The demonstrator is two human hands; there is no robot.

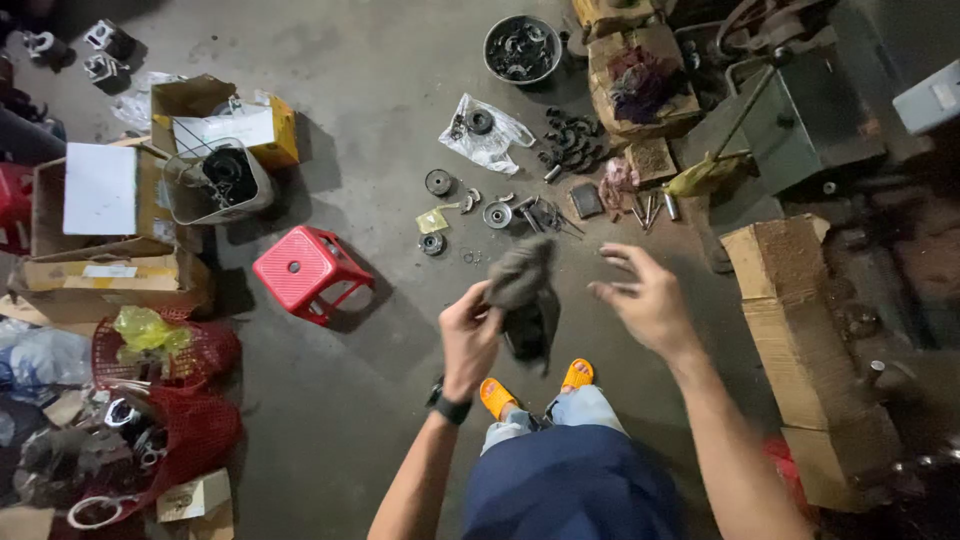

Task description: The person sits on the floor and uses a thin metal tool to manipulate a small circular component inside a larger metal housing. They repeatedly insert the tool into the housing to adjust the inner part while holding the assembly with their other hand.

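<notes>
My left hand (470,335) grips grey rag (522,275) bunched over a dark part (532,330) | right hand (645,295) spread wide, empty, just beside | rag soft, limp; I'd pinch its bunched top; part looks heavy

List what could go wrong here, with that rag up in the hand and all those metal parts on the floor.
1. The left hand pinches the dark rag only at one corner; it may slip or drop whatever is bundled in it.
2. Small bearings and round parts lie loose right ahead of the orange sandals: easy to step on or kick.
3. The right hand is open and blurred; a grab could miss.
</notes>
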